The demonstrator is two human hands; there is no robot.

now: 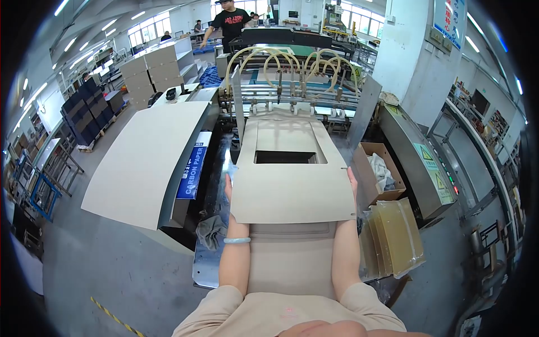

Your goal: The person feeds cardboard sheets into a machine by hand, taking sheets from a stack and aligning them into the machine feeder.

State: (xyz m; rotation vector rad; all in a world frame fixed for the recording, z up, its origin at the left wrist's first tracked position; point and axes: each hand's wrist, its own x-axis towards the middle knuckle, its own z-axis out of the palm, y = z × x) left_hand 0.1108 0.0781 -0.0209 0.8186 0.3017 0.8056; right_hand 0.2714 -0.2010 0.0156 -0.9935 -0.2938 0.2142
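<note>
A beige cardboard sheet (292, 194) with a rectangular cut-out spans the space between my hands, in front of the machine's rollers. My left hand (228, 189) holds its left edge, a pale bangle (237, 240) on that wrist. At the right edge my right hand (352, 182) grips it. Most of the fingers of both hands are hidden by the sheet. Below and nearer to me lies more beige board (291, 261), partly covered by the held sheet. The far end of the sheet reaches toward white rollers (281, 108).
Large plain board (149, 163) lies at left, above a blue carbon paper box (195, 168). A grey rag (211, 232) rests beside my left forearm. To the right are an open carton (379, 174), wrapped yellowish sheets (396, 236) and a metal housing (418, 160). Another person (229, 25) stands behind.
</note>
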